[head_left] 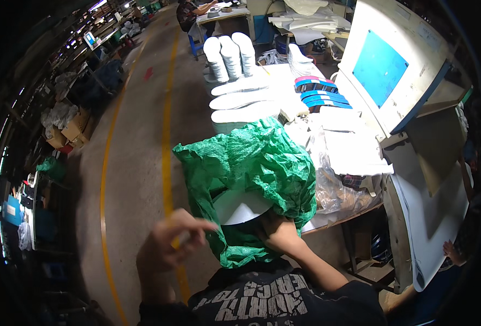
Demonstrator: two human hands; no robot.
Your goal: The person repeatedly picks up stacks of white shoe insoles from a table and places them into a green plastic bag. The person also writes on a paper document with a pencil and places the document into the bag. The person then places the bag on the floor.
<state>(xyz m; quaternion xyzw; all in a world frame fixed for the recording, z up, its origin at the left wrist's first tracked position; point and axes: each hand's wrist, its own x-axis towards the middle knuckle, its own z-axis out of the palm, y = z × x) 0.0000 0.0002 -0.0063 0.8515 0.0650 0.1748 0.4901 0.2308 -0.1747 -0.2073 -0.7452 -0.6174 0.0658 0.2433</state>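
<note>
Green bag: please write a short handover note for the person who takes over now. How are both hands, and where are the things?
Right hand: reaches into the green bag, fingers hidden by it.
Left hand: raised beside the bag, not touching it, fingers curled; whether it pinches something is unclear.
A white sole-shaped piece shows in the bag's opening.
More white soles lie on the table behind.
Done: one piece partly inside. Left: cannot tell.

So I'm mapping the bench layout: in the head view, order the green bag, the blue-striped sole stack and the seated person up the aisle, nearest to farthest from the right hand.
1. Green bag, around the right hand.
2. Blue-striped sole stack, on the table beyond.
3. Seated person, far up the aisle.
</note>
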